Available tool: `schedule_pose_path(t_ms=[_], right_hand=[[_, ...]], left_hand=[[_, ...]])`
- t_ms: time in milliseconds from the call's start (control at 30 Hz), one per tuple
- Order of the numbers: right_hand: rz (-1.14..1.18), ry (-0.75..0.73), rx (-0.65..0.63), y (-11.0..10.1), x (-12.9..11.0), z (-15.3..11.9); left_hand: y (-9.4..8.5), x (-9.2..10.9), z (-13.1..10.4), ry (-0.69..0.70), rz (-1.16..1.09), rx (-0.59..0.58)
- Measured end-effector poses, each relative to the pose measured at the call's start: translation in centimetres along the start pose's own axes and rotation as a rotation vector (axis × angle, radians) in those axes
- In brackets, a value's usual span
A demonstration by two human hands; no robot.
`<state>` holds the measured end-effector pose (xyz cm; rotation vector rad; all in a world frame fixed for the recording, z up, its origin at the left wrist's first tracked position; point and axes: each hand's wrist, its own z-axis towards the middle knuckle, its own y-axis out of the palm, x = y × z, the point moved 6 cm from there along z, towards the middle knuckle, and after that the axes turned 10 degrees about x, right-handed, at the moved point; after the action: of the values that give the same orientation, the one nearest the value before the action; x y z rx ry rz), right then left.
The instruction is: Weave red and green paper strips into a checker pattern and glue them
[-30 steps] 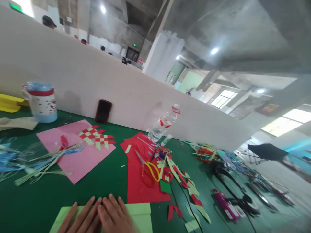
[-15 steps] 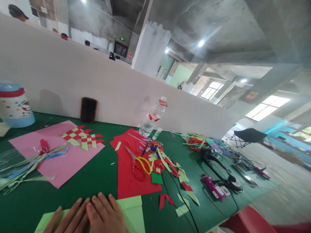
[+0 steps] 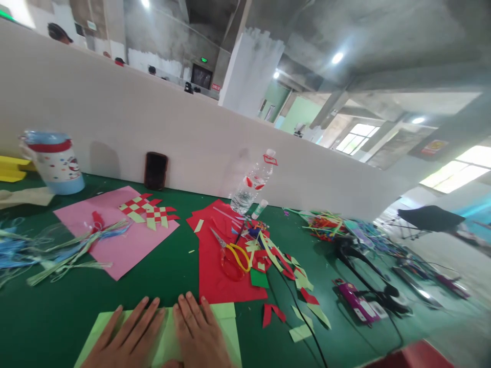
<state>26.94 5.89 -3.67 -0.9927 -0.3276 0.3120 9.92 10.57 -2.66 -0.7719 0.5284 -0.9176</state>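
Note:
A light green sheet of paper (image 3: 227, 327) with a folded strip along its far edge lies at the bottom of the view. My left hand (image 3: 128, 335) rests flat on its left half, fingers stretched out. On the right half, my right hand (image 3: 201, 332) presses down flat with its fingers extended. A narrow band of the sheet shows between the hands. Beyond it is red paper (image 3: 215, 281), with scissors (image 3: 232, 250) with yellow and red handles on top. Woven red-and-green paper pieces (image 3: 148, 209) sit on a pink sheet (image 3: 115, 255).
A phone (image 3: 155, 171) and a water bottle (image 3: 253, 184) lean at the white partition (image 3: 184, 148). A glue stick (image 3: 260, 209) is beside the bottle. Paper scraps (image 3: 301, 332), a black cable (image 3: 297, 301) and a purple box (image 3: 356, 304) lie rightward. Blue and pale strings (image 3: 69, 250) spread at left.
My hands have moved apart, from touching near the sheet's middle to its two sides. The view has swung left, so things sit farther right.

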Motion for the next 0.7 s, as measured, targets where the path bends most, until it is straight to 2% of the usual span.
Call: schedule_pose_path(t_ms=[100, 200, 367, 467, 600, 700], right_hand=[[0.018, 0.011, 0.005, 0.4, 0.1, -0.3], [0.014, 0.016, 0.021, 0.9, 0.2, -0.5], [-0.015, 0.013, 0.146, 0.7, 0.4, -0.6], [0.005, -0.009, 0.142, 0.6, 0.4, -0.5], [0.008, -0.019, 0.171, -0.2, 0.3, 0.1], [0.038, 0.008, 0.116, -1.2, 0.2, 0.5]], left_hand=[[-2.3, 0.2, 2.2, 0.037, 0.04, 0.051], [-2.9, -0.1, 2.6, 0.029, 0.043, 0.028], [-2.9, -1.1, 1.1, -0.019, 0.035, -0.039], [-2.9, -1.9, 0.1, -0.066, 0.046, -0.068], [-3.2, -2.9, -1.8, -0.114, 0.071, -0.036], [-3.2, -3.6, -3.5, -0.187, 0.067, -0.069]])
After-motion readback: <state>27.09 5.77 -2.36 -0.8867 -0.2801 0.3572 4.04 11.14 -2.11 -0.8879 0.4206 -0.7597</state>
